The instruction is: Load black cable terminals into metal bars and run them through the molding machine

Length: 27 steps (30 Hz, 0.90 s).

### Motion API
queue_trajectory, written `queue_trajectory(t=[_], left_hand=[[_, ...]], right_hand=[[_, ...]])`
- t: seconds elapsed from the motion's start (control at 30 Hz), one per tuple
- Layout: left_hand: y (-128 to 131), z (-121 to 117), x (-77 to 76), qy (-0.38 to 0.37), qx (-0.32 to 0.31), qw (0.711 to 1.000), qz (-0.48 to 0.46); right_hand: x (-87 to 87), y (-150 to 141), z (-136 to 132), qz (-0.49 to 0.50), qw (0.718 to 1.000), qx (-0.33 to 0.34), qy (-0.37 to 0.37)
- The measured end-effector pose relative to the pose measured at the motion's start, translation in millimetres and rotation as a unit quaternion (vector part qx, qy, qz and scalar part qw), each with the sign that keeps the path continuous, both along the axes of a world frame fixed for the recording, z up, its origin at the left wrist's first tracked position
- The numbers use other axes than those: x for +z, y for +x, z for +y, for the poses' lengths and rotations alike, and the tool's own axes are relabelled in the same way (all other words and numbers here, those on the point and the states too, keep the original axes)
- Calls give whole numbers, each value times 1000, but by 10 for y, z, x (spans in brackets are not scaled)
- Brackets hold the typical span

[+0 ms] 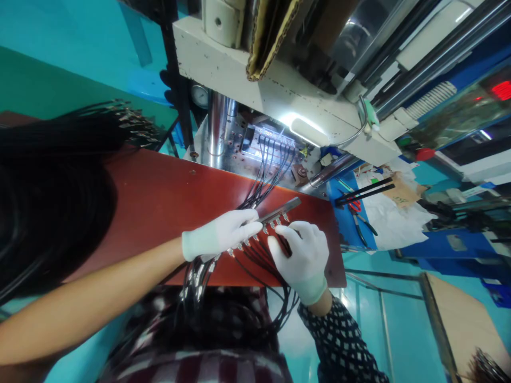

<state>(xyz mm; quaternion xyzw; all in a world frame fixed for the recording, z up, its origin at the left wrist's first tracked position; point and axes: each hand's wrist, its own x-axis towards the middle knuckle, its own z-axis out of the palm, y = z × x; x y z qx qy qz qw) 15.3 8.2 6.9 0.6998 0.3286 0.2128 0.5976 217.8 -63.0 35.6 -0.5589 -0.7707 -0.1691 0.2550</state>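
My left hand, in a white glove, is closed on a narrow metal bar above the table. Along the bar's near edge sits a row of several small metal connectors. Black cables hang from them toward my lap. My right hand, also gloved, is at the bar's right part, thumb and forefinger closed around a cable close to its connector; the fingers partly hide the grip. More cables with shiny metal ends lie below my left hand, at the table's near edge.
A press with a lit metal mould stands ahead, several black cables running out of it onto the red-brown table. Big cable bundles are at left. Pliers and paper lie on a blue surface at right.
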Motion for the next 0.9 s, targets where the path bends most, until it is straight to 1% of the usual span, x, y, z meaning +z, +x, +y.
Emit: queue_trajectory(t=[0.13, 0.27, 0.4, 0.53, 0.63, 0.77, 0.83, 0.9], left_hand=[[-5, 15, -15, 24, -4, 1000, -1], [0, 18, -22, 39, 1, 999, 7], [5, 11, -16, 34, -2, 999, -6], [7, 5, -14, 41, 10, 999, -17], [9, -1, -17, 28, 15, 999, -21], [11, -7, -25, -10, 9, 1000, -28], [11, -6, -27, 2, 9, 1000, -26], [9, -3, -25, 31, 8, 999, -23]], right_hand=[[-23, -83, -7, -27, 999, 7, 26], [-9, -146, 19, -47, 999, 5, 8], [-33, -189, 69, -37, 999, 6, 9], [-62, -200, 90, -26, 1000, 9, 10], [-37, -186, 64, -20, 1000, 11, -8], [-2, -173, 40, -25, 999, 5, -37], [-15, -182, 55, -27, 999, 3, -28], [-35, -196, 72, -24, 1000, 4, -17]])
